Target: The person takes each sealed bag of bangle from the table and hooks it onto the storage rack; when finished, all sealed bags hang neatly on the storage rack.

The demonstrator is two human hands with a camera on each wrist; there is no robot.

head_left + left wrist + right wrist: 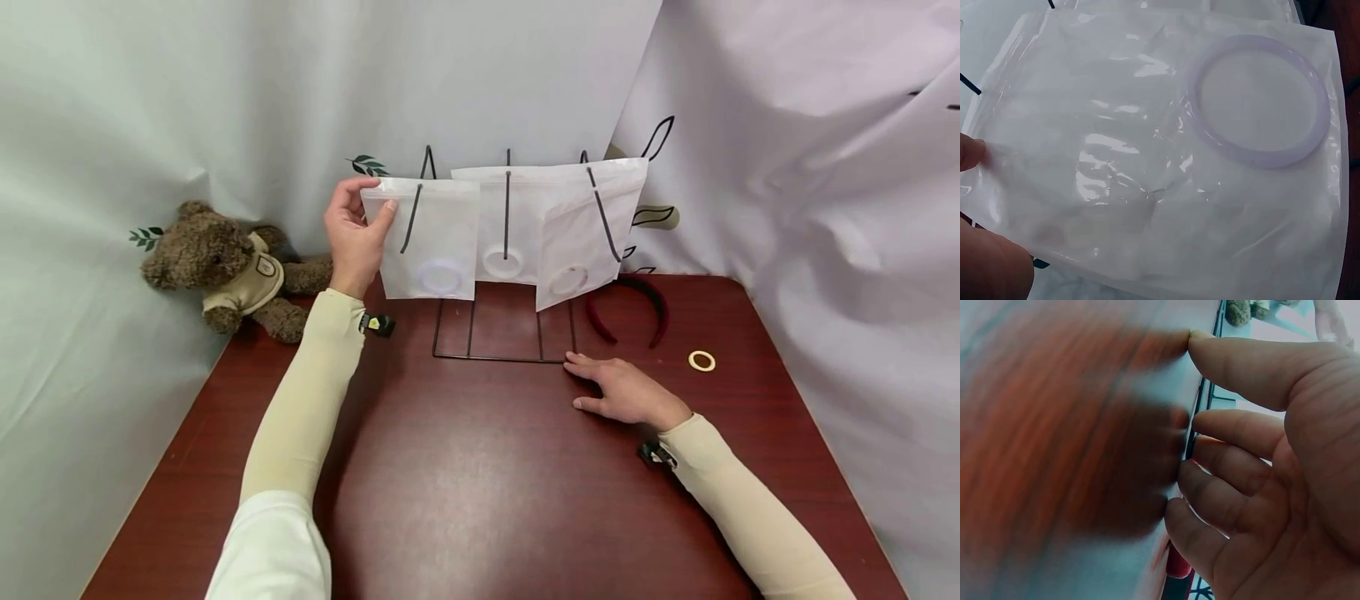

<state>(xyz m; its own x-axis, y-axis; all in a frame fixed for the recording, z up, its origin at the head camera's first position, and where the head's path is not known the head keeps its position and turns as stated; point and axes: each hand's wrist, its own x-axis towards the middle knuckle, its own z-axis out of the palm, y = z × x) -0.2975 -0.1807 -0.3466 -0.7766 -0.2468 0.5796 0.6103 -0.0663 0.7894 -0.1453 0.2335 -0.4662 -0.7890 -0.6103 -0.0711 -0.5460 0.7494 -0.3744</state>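
My left hand pinches the upper left edge of a clear-fronted zip bag between thumb and fingers. Inside that bag lies a pale lilac bangle, low in the bag. The bag hangs on the left prong of a black wire rack. Two similar bags hang beside it: a middle bag with a whitish ring and a right bag, turned at an angle, with a pale ring. My right hand rests its fingertips on the table at the rack's front right corner, fingers extended and holding nothing.
A brown teddy bear in a beige top leans at the table's back left. Right of the rack lie a dark red headband and a cream-yellow ring. White curtains enclose the dark red wooden table.
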